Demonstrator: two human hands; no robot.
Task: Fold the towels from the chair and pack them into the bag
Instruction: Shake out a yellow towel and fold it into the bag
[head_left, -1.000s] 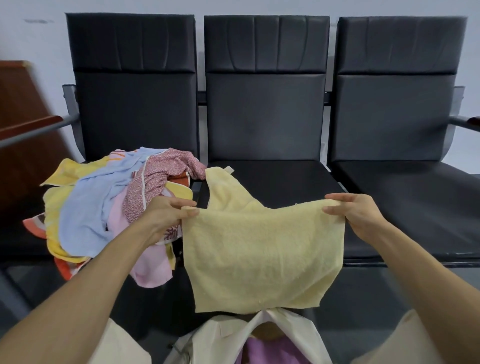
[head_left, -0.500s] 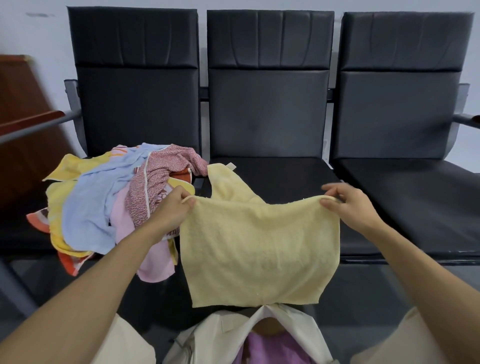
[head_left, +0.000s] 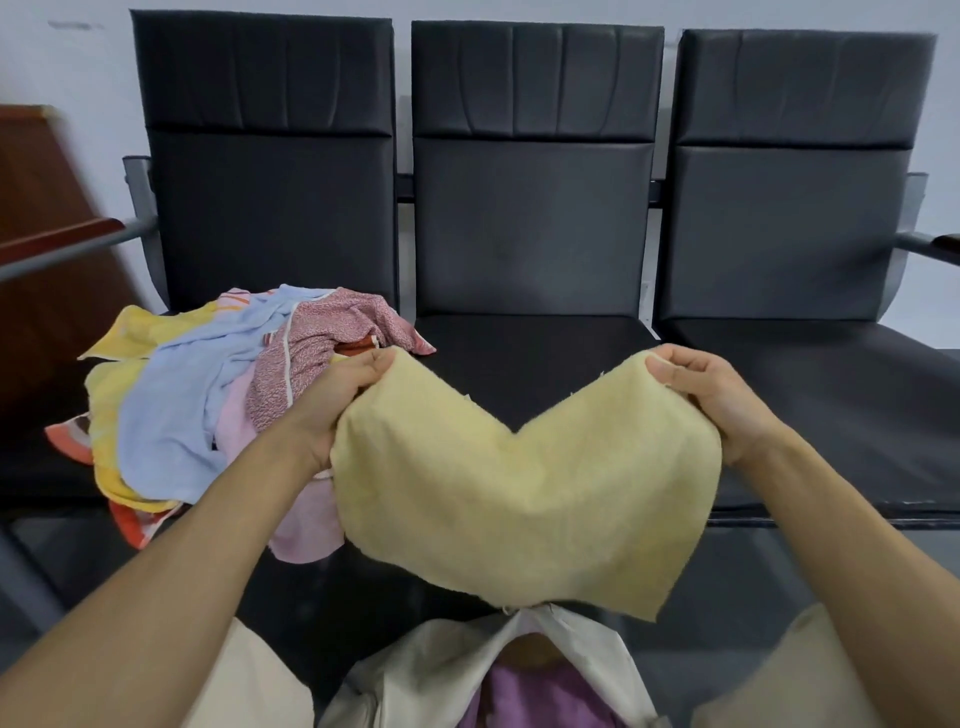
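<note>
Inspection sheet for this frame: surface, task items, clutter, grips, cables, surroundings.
Surface: three black chairs in a row.
Job's things: yellow towel held up over the cream bag, top edge sagging in a V; pile of towels on the left seat; bag open, purple cloth inside.
Clutter: nothing seen.
Grips: left hand grips the towel's left top corner; right hand grips the right one.
Cables: nothing seen.
Surroundings: white wall behind; wooden furniture at left.

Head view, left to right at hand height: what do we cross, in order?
Towel pile → left hand → yellow towel pinched at both top corners → right hand.
</note>
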